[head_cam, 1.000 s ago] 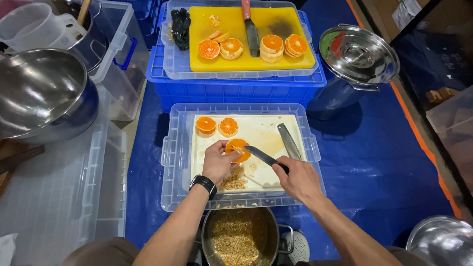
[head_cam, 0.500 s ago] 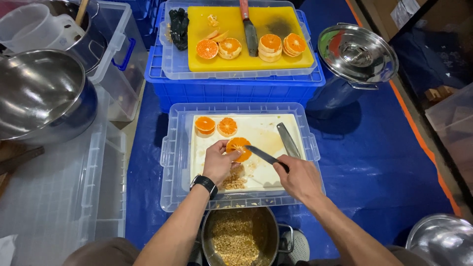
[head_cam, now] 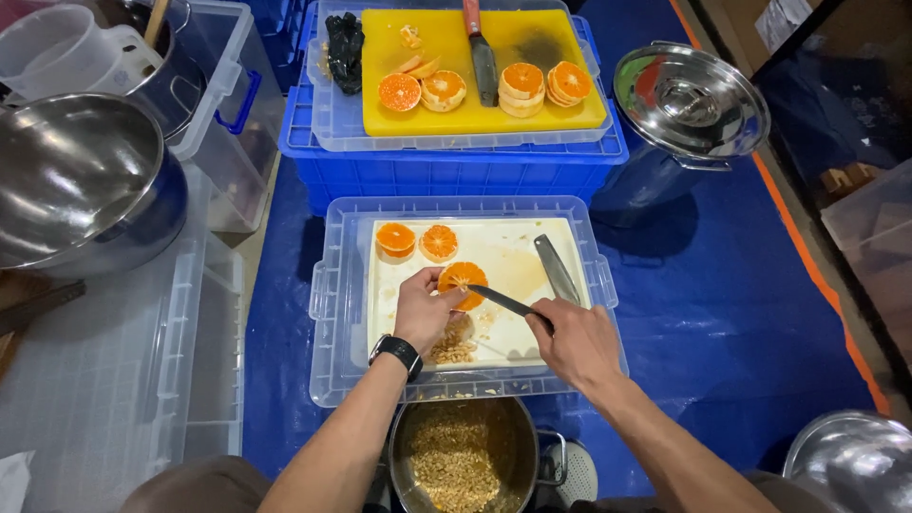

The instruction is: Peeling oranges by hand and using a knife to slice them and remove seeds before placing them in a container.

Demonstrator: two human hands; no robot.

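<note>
Orange half [head_cam: 463, 281], cut face up, bright, juicy, knife tip [head_cam: 483, 293] touching it.

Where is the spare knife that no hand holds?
On the white cutting board, at its right edge, the spare knife lies just beyond the right hand.

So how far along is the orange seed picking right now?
Done: two orange halves set aside on the white board, seeds in the pot. In hand: left hand holds a half, right hand works the knife. Left: oranges on the yellow board.
</note>
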